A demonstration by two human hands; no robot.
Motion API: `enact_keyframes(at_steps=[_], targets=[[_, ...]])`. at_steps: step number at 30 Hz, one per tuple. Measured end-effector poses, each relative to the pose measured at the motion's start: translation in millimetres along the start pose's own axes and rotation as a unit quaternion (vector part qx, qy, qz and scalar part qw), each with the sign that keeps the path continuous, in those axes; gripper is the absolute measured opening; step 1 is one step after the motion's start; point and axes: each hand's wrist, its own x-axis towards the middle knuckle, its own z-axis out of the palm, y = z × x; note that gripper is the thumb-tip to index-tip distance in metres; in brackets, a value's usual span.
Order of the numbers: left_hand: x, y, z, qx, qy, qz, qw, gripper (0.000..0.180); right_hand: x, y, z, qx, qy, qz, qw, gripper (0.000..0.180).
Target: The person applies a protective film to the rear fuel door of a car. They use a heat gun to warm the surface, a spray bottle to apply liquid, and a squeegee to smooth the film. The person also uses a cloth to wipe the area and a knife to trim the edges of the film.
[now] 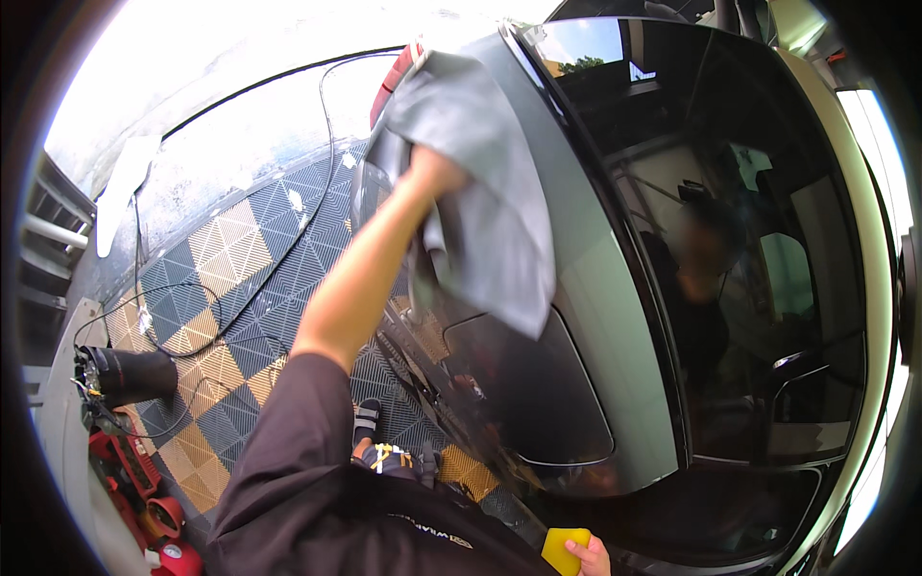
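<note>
A grey cloth (499, 221) is bunched in my left hand (437, 175), its loose part blurred and hanging over the car's rear body. My left arm is stretched out toward the red tail light (392, 86). The cloth's upper end lies beside that light. Below the cloth is a dark recessed panel (528, 389) in the grey-green bodywork (629, 374). At the bottom edge, my right hand (592, 557) pinches a flat yellow squeegee-like piece (565, 549) with angled corners. The rest of that hand is cut off.
The car's dark rear window (730, 250) fills the right side and mirrors a person. Patterned floor tiles (230, 250) lie to the left, crossed by a black hose (312, 216). A black cylinder (130, 374) and red equipment (158, 514) stand at the left edge.
</note>
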Motion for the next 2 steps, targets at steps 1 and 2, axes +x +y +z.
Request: enact_keyframes(at_steps=[1,2], targets=[[7.8,-47.4,17.4,-0.1,-0.005,-0.103,0.99,0.044,0.1,-6.4,-9.1,-0.009,-0.042,0.079,0.996,0.021],[4.2,-41.8,26.1,-0.107,-0.011,-0.102,0.989,0.044,-0.8,-6.7,-2.9,0.003,-0.044,0.024,0.999,0.02]])
